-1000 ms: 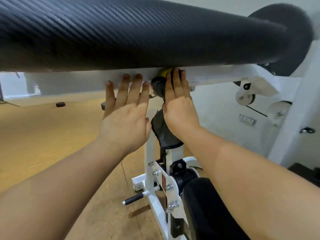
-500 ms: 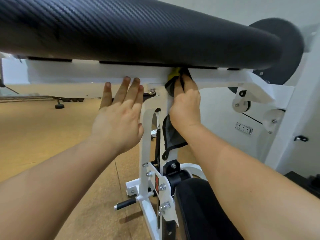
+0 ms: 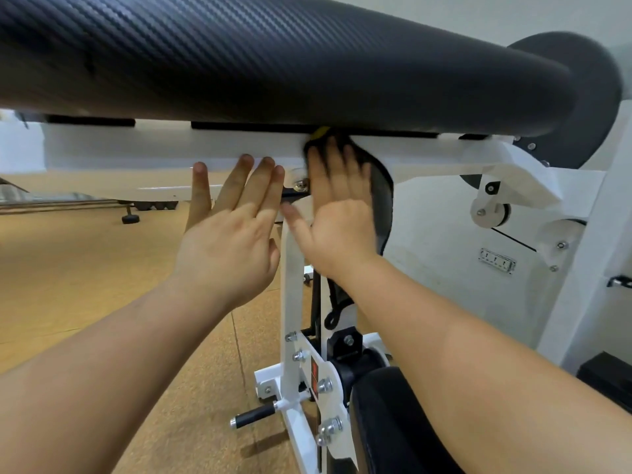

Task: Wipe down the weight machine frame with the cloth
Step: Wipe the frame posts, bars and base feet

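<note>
The white beam [image 3: 136, 148] of the machine runs left to right directly under the long black pad [image 3: 273, 56], with only a thin dark seam between them. Its lower edge hangs free, with open air below it down to the tan floor [image 3: 85, 285] on the left. A white post [image 3: 290, 285] drops from the beam between the two hands and closes off the room there. To the right the beam ends in a bracket beside a round black roller [image 3: 598, 97]. A black seat [image 3: 393, 422] sits under the right forearm.

The left hand [image 3: 232, 241] reaches up, palm forward, with its fingers straight and close together. Their tips touch the lower edge of the beam just left of the post, and it holds nothing. The right hand [image 3: 338, 230] is flat as well, with fingers spread and thumb stretched out toward the left hand. It presses the dark cloth [image 3: 381, 200] against the face of the beam just right of the post, up against the underside of the pad. The cloth spills out past the right side of the hand and hangs below the beam, and a small yellow patch shows at its top edge.

The right hand and the cloth are blurred, so the fingertips are hard to make out. Most of the cloth is covered by the hand. A dark strip with a loop shows beneath the right wrist, and I cannot tell whether it is the end of the cloth or part of the machine. The pad and the beam run out of the picture on the left.
</note>
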